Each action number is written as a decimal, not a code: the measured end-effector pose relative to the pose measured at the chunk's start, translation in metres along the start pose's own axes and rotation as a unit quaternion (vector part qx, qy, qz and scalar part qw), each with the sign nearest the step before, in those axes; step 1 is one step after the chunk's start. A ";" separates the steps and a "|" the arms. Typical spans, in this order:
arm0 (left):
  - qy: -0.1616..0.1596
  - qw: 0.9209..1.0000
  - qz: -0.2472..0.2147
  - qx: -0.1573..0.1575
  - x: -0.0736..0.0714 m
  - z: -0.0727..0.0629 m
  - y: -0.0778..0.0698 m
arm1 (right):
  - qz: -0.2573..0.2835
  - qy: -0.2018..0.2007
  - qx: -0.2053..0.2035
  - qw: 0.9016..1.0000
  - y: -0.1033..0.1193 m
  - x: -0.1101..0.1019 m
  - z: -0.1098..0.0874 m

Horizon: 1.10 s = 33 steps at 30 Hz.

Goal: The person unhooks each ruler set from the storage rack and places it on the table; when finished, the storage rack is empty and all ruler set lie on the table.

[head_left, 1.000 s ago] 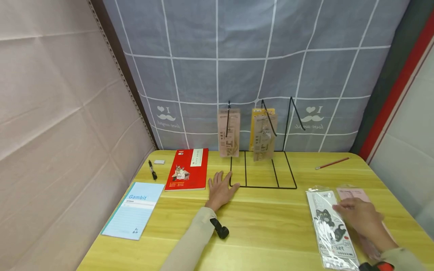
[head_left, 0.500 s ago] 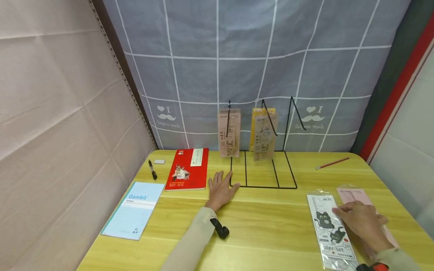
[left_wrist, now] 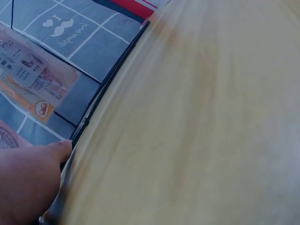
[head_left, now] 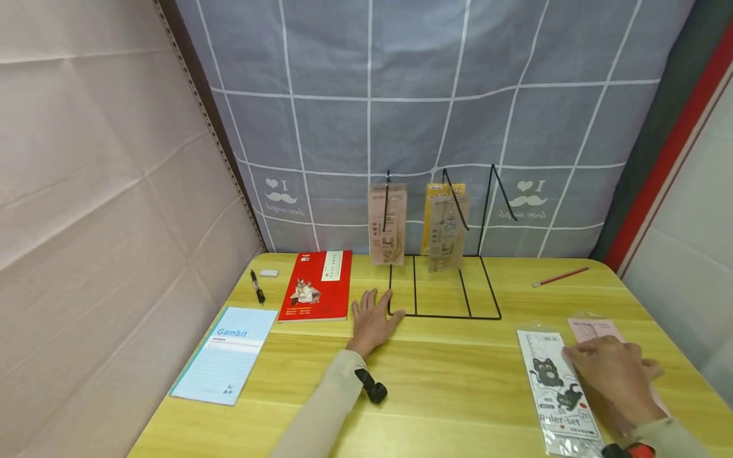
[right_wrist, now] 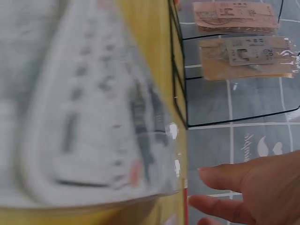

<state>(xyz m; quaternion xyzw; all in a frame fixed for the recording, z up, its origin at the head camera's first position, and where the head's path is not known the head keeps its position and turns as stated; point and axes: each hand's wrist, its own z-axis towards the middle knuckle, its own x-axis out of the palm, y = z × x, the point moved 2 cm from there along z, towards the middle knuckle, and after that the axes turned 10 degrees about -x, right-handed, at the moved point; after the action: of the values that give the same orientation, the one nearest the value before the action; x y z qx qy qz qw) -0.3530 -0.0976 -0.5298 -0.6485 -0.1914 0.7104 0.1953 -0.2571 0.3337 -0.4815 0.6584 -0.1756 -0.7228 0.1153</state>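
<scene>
My left hand [head_left: 372,323] rests on the table with its fingers spread, its thumb touching the front left of the black wire rack [head_left: 458,317]; the left wrist view shows the thumb [left_wrist: 60,150] by the wire. A flat plastic pack labelled "Ruler-set" with black cats [head_left: 558,388] lies at the right. My right hand [head_left: 615,375] hovers over its right edge and a pink pack [head_left: 595,327], partly hiding the pink one. Thumb and fingers stand apart in the right wrist view, with nothing visible between them beside the clear ruler pack [right_wrist: 93,108].
Pink packs [head_left: 378,242] and a yellow pack [head_left: 426,222] hang on the rack's hooks; the right hook [head_left: 504,194] is bare. To the left lie a red notebook [head_left: 315,289], a blue Gambit notebook [head_left: 229,356], a pen [head_left: 258,287] and an eraser [head_left: 268,273]. A red pencil [head_left: 561,277] lies at the back right.
The ruler pack has settled slightly lower and flatter on the table. My right hand has shifted a little to the right. The left hand has stayed put.
</scene>
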 end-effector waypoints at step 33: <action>0.008 1.000 0.011 -0.013 0.005 0.002 0.002 | 0.255 -0.036 -0.188 0.948 0.178 -0.043 0.145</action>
<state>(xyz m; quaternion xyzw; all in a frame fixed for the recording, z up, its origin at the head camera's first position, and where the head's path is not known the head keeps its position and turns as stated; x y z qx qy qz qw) -0.3551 -0.0968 -0.5349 -0.6587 -0.1918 0.7047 0.1808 -0.4083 0.2035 -0.3595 0.5316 -0.2029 -0.7123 0.4111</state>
